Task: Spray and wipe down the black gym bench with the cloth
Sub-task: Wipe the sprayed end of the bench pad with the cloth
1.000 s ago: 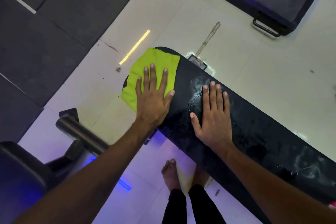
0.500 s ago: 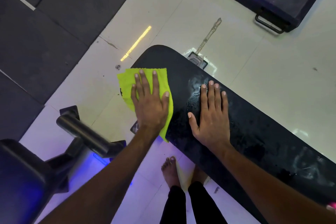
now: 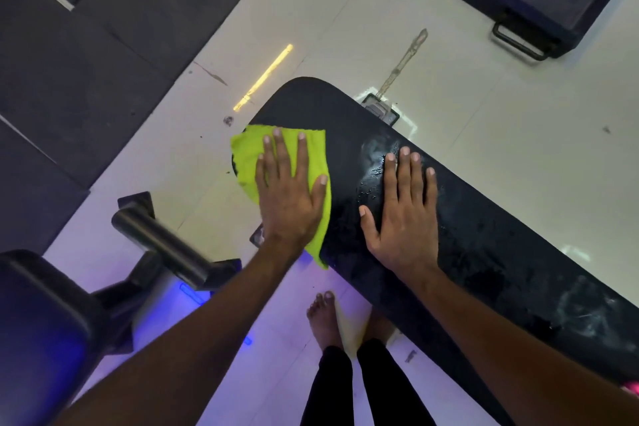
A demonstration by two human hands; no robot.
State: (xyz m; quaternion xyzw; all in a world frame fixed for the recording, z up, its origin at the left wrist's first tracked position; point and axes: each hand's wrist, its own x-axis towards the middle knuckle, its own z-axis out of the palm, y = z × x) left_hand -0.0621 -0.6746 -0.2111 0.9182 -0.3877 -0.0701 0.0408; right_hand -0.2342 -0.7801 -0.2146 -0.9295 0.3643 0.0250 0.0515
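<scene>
The black gym bench (image 3: pixel 484 252) runs diagonally from upper middle to lower right, its pad wet with droplets and smears. A lime-green cloth (image 3: pixel 247 156) lies flat on the bench's near-left edge, hanging slightly over the side. My left hand (image 3: pixel 290 197) presses flat on the cloth with fingers spread. My right hand (image 3: pixel 404 211) rests palm down on the bare wet pad to the right of the cloth, holding nothing. No spray bottle is in view.
Another piece of gym equipment with a dark round bar (image 3: pixel 159 245) and padded seat (image 3: pixel 41 328) stands at lower left. A dark platform with metal handles (image 3: pixel 518 41) sits at upper right. Black floor mats (image 3: pixel 86 45) cover the left. My bare feet (image 3: pixel 325 318) stand below the bench.
My left hand has slid the cloth from the bench's far rounded end toward me along the left edge. The right hand has stayed planted on the pad.
</scene>
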